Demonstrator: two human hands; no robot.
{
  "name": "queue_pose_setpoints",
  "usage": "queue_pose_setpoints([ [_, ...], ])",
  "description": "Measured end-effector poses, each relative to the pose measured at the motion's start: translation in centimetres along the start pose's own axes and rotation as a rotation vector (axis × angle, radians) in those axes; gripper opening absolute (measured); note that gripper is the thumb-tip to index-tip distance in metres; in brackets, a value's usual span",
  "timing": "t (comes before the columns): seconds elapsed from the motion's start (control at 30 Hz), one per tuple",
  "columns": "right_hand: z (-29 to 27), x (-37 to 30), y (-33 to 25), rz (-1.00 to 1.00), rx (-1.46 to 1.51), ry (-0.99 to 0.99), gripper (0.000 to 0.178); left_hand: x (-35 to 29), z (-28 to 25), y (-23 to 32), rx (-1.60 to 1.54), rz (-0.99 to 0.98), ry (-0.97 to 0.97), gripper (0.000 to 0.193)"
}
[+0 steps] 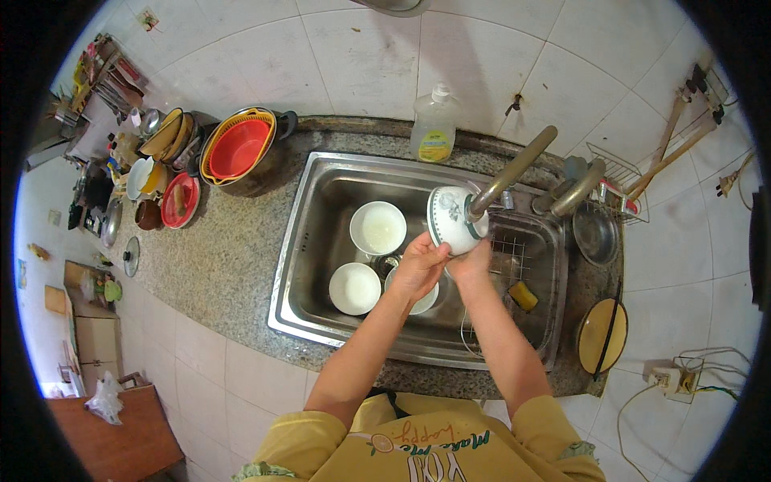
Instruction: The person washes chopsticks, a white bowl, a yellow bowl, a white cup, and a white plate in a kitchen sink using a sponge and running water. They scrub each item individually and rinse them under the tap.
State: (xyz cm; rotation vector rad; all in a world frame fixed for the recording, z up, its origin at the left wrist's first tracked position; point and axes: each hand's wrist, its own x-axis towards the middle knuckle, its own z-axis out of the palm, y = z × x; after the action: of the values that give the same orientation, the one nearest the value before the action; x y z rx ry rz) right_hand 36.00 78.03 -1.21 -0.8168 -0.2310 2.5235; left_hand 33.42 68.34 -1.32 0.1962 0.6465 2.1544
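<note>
Tipped on its side, a white bowl [450,215] with a dark green patterned band is held up under the faucet's spout [514,170]. My left hand [421,263] grips its near left edge, thumb against the outside. My right hand [472,261] holds it from below on the right; the bowl partly hides those fingers. Below, in the steel sink [321,181], lie a white bowl [377,228] with cloudy liquid and another white bowl [355,289]. A third bowl [426,300] is partly covered by my left wrist. Running water cannot be made out.
A wire rack [510,255] and yellow sponge [523,296] are in the sink's right side. A clear soap bottle [434,124] stands behind. Left on the granite counter [217,265] are a red basin [238,149] nested in a pot and a red plate [181,200].
</note>
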Motion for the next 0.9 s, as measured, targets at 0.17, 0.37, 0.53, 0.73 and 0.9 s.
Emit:
queue_pose_setpoints([
  [0.17, -1.0, 0.1, 0.8, 0.106, -0.007, -0.051, 0.029, -0.7, 0.4, 1.3, 0.147, 0.033, -0.006, 0.026],
  [0.37, -1.2, 2.4, -4.3, 0.387, -0.322, -0.132, 0.032, -2.3, -0.9, 2.8, 0.443, -0.062, 0.01, 0.017],
  [0.53, 1.3, 1.9, -4.0, 0.077, -1.11, -0.101, 0.035, -2.8, -0.5, 3.4, 0.817, -0.068, 0.01, 0.015],
  [0.73, 1.8, -2.1, 1.1, -1.031, -2.006, -0.14, 0.036, -1.5, 0.1, 2.3, 1.085, 0.206, 0.077, 0.021],
  [0.9, 2.5, -1.3, -1.2, -0.762, -1.712, -0.392, 0.037, -2.1, -1.1, 3.1, 0.92, 0.066, 0.092, 0.02],
])
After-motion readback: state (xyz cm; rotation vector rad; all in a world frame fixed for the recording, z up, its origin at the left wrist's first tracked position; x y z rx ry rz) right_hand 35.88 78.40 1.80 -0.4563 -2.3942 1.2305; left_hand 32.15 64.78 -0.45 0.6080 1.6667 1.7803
